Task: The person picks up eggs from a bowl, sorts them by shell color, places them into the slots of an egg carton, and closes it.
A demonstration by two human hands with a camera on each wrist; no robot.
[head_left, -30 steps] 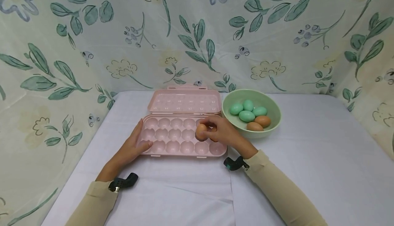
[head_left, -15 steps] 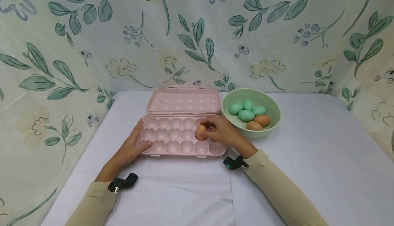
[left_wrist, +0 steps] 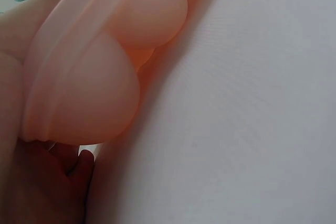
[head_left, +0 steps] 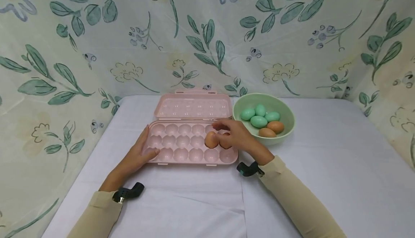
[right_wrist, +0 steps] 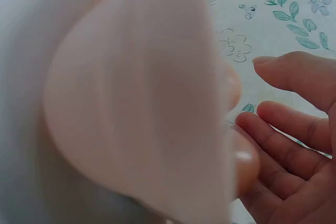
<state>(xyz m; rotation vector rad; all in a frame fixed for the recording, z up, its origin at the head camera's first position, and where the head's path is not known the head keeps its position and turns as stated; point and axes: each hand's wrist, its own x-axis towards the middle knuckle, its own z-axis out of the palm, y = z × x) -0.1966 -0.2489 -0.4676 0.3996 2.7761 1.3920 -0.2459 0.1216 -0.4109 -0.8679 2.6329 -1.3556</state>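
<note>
The left brown egg [head_left: 211, 140] sits in the middle row of the pink egg tray [head_left: 196, 141], near the table's [head_left: 350, 158] far edge. The left hand [head_left: 137, 155] grips the tray's end toward the table's left edge. The right hand [head_left: 238, 136] hovers beside the egg, thumb and fingers apart, holding nothing. I judge the shell light, stiff, slippery, possibly fragile: pinch gently around its widest part.

Near the counter's [head_left: 324, 158] back edge: egg tray [head_left: 183, 140], lid [head_left: 193, 107] behind, two eggs [head_left: 211, 140] in its right end — bowl [head_left: 272, 103] to its right, six eggs [head_left: 258, 121] inside.
</note>
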